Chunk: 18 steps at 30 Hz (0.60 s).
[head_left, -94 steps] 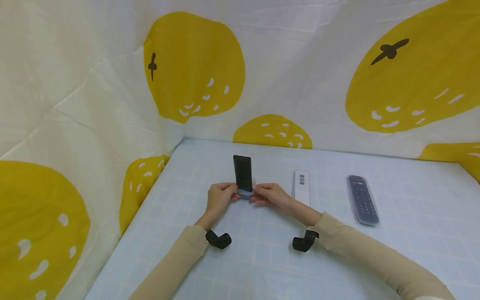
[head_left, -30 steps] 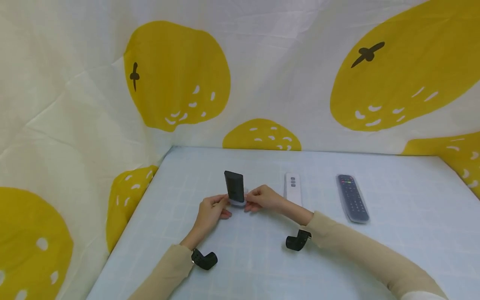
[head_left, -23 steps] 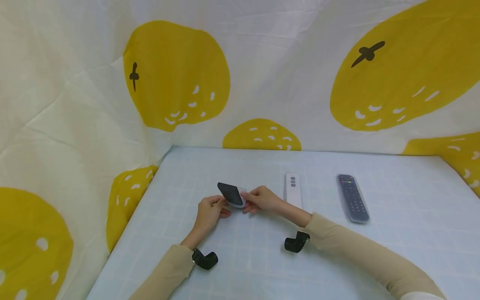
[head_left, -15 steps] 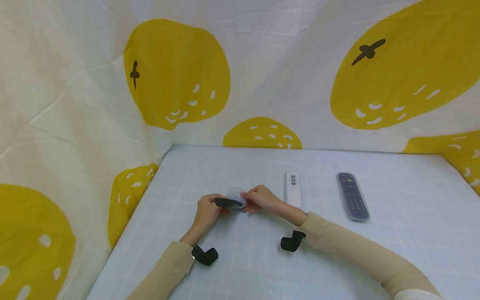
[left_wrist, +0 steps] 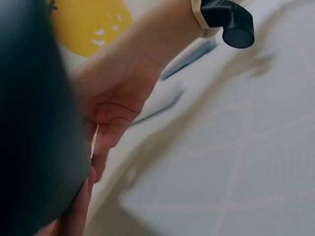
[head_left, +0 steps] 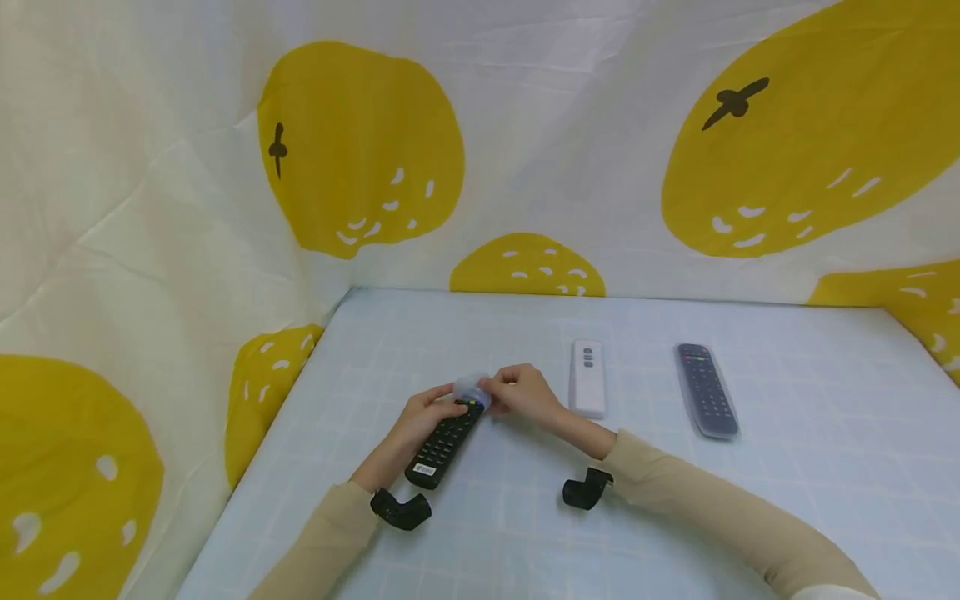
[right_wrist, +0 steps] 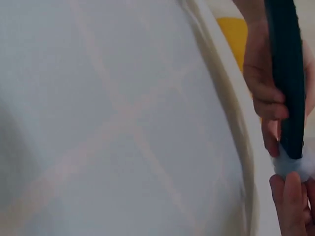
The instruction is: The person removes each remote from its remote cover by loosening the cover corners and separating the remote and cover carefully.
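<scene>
A black remote control (head_left: 445, 450) slants toward the body with its keys up and a white label at its near end. My left hand (head_left: 417, 422) grips it near its far end, thumb over the keys. Bunched at that far end is a translucent plastic sleeve (head_left: 468, 387), which my right hand (head_left: 527, 395) pinches from the right. In the right wrist view the dark remote (right_wrist: 288, 73) stands edge-on, its tip in the sleeve (right_wrist: 284, 164). The remote's blurred dark body (left_wrist: 34, 123) fills the left of the left wrist view, hiding most of the left hand.
To the right of the hands lies a white remote (head_left: 588, 379) in a clear sleeve. Farther right is a dark grey remote (head_left: 707, 392), also sleeved. A pale checked cloth (head_left: 510, 533) covers the table, and a fruit-print curtain (head_left: 570, 150) hangs behind and at the left.
The remote stood upright with its dark keyless side toward me; it has tipped down toward me, keys now up. The left hand has moved from the sleeve's edge onto the remote.
</scene>
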Each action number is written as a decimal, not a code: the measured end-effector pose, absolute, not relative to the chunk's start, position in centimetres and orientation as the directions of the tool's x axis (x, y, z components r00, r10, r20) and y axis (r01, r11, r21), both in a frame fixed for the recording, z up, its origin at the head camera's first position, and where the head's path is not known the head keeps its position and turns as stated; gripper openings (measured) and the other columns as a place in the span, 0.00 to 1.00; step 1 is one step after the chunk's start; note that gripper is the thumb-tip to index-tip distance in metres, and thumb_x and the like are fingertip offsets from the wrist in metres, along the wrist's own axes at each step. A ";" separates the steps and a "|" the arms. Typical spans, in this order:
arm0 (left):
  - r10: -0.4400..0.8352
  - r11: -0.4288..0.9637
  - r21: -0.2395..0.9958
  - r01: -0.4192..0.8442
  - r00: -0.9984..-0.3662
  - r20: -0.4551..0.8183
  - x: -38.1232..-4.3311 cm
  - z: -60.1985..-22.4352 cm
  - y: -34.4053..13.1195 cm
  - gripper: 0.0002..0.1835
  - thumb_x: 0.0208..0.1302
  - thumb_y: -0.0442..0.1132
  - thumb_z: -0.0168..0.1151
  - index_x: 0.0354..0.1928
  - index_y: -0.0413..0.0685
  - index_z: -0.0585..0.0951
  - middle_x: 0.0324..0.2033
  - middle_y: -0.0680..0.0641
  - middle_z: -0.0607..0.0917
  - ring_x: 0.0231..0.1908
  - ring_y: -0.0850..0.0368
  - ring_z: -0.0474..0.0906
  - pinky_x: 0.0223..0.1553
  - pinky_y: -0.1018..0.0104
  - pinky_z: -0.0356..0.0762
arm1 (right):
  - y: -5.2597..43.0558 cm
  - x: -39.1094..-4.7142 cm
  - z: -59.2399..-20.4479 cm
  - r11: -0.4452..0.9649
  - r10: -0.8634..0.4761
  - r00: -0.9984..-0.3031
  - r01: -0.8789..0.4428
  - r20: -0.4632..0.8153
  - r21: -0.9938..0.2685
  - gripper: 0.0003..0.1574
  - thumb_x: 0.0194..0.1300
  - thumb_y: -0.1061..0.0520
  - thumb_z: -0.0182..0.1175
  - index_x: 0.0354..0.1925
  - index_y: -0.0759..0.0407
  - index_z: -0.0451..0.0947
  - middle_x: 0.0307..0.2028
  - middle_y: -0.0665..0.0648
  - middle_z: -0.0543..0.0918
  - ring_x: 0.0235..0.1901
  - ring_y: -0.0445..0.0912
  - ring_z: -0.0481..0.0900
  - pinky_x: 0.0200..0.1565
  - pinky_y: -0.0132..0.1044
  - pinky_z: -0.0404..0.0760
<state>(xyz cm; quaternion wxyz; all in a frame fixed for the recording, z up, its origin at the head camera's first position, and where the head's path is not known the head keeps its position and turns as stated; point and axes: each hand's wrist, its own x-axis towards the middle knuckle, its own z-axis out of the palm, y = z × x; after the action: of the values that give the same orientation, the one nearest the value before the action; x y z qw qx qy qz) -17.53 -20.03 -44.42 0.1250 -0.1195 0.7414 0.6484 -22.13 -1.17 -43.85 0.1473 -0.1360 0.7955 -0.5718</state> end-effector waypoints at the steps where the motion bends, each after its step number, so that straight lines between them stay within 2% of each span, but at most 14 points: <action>1: -0.025 0.132 0.938 -0.320 -0.947 -0.319 -17.6 -44.4 -19.8 0.32 0.58 0.36 0.64 0.65 0.37 0.69 0.52 0.35 0.81 0.34 0.62 0.78 0.32 0.72 0.76 | -1.2 -22.2 -43.7 0.297 -0.365 -0.927 -0.027 -0.087 -0.955 0.17 0.65 0.52 0.60 0.31 0.66 0.82 0.28 0.57 0.86 0.23 0.44 0.84 0.30 0.34 0.83; 4: -0.053 0.108 0.956 -0.271 -0.962 -0.267 -17.8 -44.2 -19.2 0.32 0.58 0.34 0.64 0.66 0.41 0.68 0.49 0.37 0.82 0.33 0.63 0.78 0.33 0.72 0.76 | -1.4 -22.5 -43.3 0.222 -0.309 -0.944 0.050 -0.119 -0.974 0.19 0.65 0.52 0.61 0.40 0.69 0.77 0.35 0.59 0.82 0.28 0.45 0.85 0.33 0.39 0.85; 8: -0.113 0.144 0.972 -0.184 -0.979 -0.169 -18.3 -43.7 -18.2 0.30 0.59 0.34 0.65 0.65 0.46 0.71 0.46 0.40 0.82 0.32 0.63 0.77 0.33 0.73 0.75 | -1.5 -23.1 -42.6 0.071 -0.273 -0.947 0.158 -0.171 -0.985 0.31 0.65 0.53 0.60 0.60 0.69 0.65 0.48 0.66 0.77 0.36 0.45 0.84 0.43 0.42 0.85; 10: -0.130 0.147 0.978 -0.148 -0.983 -0.129 -18.5 -43.4 -17.7 0.29 0.59 0.34 0.65 0.64 0.48 0.71 0.46 0.39 0.82 0.33 0.63 0.77 0.33 0.73 0.75 | -1.4 -23.4 -42.2 0.012 -0.275 -0.944 0.189 -0.185 -0.982 0.35 0.66 0.54 0.58 0.65 0.69 0.62 0.54 0.69 0.76 0.41 0.47 0.82 0.47 0.42 0.84; 14: -0.140 0.129 0.985 -0.111 -0.986 -0.093 -18.8 -43.2 -17.0 0.30 0.60 0.34 0.65 0.66 0.49 0.70 0.50 0.37 0.81 0.33 0.62 0.79 0.33 0.73 0.76 | -1.1 -23.9 -41.9 -0.030 -0.267 -0.946 0.199 -0.184 -0.980 0.31 0.68 0.54 0.56 0.64 0.67 0.67 0.58 0.67 0.76 0.45 0.46 0.81 0.48 0.39 0.83; 18: -0.124 0.083 0.989 -0.122 -0.986 -0.111 -19.2 -43.3 -16.7 0.31 0.62 0.37 0.64 0.67 0.45 0.68 0.53 0.34 0.81 0.35 0.63 0.81 0.35 0.75 0.77 | -1.1 -24.3 -41.7 -0.062 -0.204 -0.963 0.194 -0.178 -0.979 0.27 0.67 0.53 0.58 0.60 0.64 0.73 0.55 0.63 0.79 0.40 0.42 0.81 0.43 0.36 0.84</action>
<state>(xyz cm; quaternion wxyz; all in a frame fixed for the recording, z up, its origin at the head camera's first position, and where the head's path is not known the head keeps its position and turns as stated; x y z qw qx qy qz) -19.23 -16.68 -43.31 -0.0011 -0.0836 0.7357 0.6721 -24.28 -1.09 -41.67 0.1365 -0.0036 0.6712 -0.7286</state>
